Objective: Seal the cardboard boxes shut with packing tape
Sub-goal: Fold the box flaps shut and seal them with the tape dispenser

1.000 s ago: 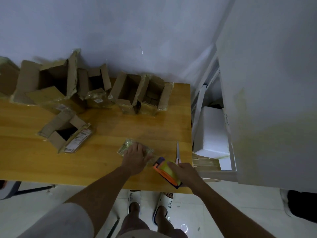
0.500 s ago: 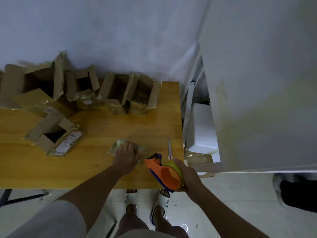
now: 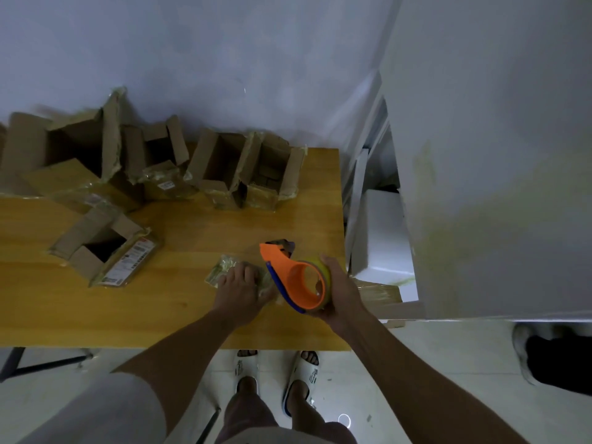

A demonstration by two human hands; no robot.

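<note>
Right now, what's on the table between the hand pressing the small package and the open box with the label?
Only bare wooden table lies between the left hand and the labelled box, as the head view shows.

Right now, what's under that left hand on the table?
The left hand rests flat on a small packet wrapped in crinkled clear tape, lying on the wooden table. Only its edges show; the hand covers its middle, so what it is stays unclear.

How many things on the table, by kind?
Open cardboard boxes: 5, the big one, the small one behind, the pair, the near one
Flat taped packet under left hand: 1
Tape dispenser in right hand: 1
Total: 7
</note>
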